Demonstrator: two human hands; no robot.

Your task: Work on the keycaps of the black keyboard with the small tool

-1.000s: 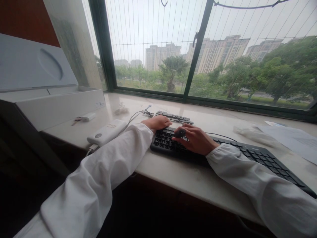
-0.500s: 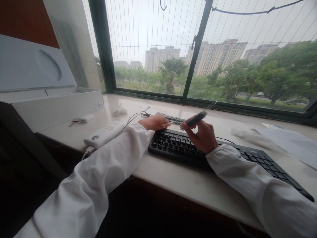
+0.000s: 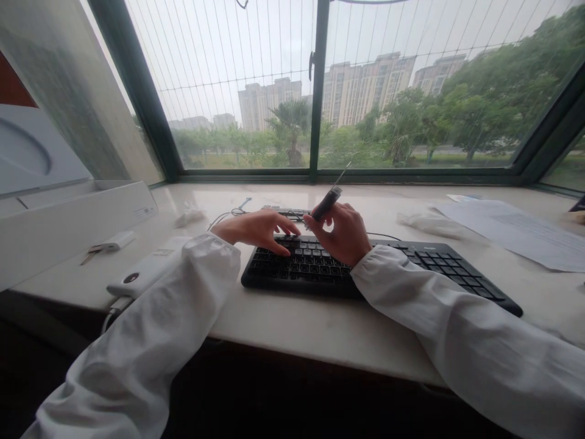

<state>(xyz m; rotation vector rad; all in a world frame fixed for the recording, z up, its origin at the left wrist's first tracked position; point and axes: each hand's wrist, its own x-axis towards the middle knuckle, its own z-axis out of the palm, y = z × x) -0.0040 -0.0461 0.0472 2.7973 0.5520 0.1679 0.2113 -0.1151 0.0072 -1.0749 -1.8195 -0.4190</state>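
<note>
A black keyboard (image 3: 457, 271) lies along the front of the white sill. Many of its left-hand keys look bare of caps, with small square switches showing. My right hand (image 3: 345, 235) grips a keycap puller (image 3: 326, 204) over the keyboard; its dark handle is tilted, thin wires stick up from the top, and small prongs point down. Over the keyboard's upper left, my left hand (image 3: 253, 230) has its fingers apart, thumb low over the keys, with nothing seen in it. Behind both hands lies a row of small grey pieces (image 3: 286, 212), partly hidden, perhaps keycaps.
On the left are a white power bank (image 3: 150, 268) with a plugged cable, a small white device (image 3: 114, 242) and a white open box (image 3: 91, 210). Crumpled plastic (image 3: 189, 214) lies behind them. Papers (image 3: 516, 228) and a clear bag (image 3: 425, 222) lie right.
The view has swung right. My left hand has come off the area behind the keyboard's edge and spread its fingers over the keys. My right hand keeps the keycap puller, now more upright.
</note>
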